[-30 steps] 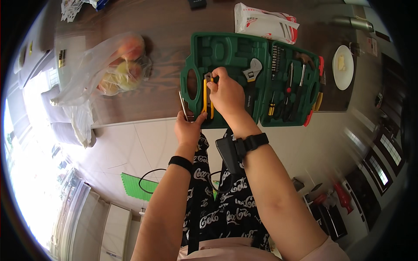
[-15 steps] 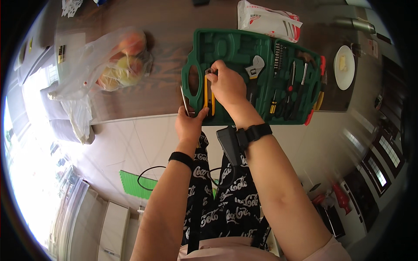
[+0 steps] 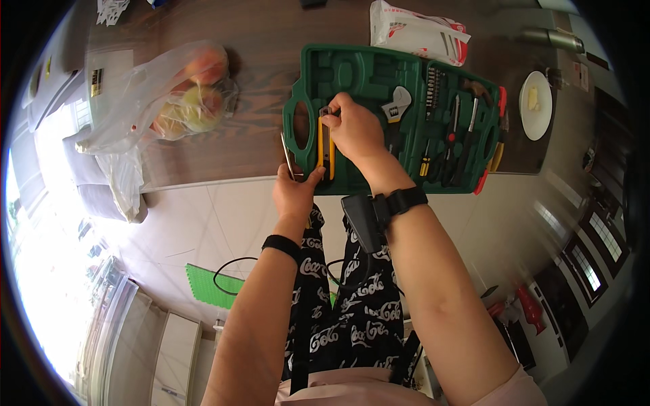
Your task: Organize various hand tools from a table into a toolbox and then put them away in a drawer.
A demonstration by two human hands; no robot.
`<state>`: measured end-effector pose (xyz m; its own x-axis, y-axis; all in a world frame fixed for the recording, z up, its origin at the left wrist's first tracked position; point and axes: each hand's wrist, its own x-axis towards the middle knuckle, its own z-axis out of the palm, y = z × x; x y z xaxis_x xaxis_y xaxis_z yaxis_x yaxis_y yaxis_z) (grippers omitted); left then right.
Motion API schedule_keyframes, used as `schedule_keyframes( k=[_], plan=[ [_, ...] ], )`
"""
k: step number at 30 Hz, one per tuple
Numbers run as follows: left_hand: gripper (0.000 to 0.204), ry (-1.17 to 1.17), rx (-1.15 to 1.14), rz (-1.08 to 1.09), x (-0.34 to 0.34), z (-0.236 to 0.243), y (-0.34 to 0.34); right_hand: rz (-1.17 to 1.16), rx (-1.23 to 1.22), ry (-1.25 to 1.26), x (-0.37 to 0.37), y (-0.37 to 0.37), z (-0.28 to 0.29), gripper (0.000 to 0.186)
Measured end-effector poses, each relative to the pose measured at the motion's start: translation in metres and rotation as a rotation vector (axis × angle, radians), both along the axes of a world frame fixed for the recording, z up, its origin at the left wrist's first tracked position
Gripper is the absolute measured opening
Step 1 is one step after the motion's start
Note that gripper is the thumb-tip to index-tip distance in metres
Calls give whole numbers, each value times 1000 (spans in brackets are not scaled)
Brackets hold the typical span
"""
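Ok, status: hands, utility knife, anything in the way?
Right hand pinching yellow utility knife at top; left hand at bottom. Knife over or in green tool case, unclear which. Slim metal tool by left hand; nothing visibly blocking.

Bagged fruit (image 3: 202,107), red-and-white packet (image 3: 414,37), white plate (image 3: 536,125)

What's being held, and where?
The right hand pinches the yellow cutter by its far end; the left hand is at its near end, grip unclear.
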<state>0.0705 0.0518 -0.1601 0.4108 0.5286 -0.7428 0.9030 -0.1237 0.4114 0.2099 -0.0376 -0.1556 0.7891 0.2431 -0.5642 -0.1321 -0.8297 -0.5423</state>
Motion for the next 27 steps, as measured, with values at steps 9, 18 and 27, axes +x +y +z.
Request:
schedule_keyframes(
  k=[9,18,27],
  plan=[
    [45,-51,-56,-56,-5,-7,11,35,53,-13,3,-3,-8,22],
    [44,-161,-162,-126,-36,-12,15,-65,184,163,4,-11,-15,24],
    [42,-104,-199,-44,-21,-5,10,-13,156,106,5,-10,-12,25]
  ],
)
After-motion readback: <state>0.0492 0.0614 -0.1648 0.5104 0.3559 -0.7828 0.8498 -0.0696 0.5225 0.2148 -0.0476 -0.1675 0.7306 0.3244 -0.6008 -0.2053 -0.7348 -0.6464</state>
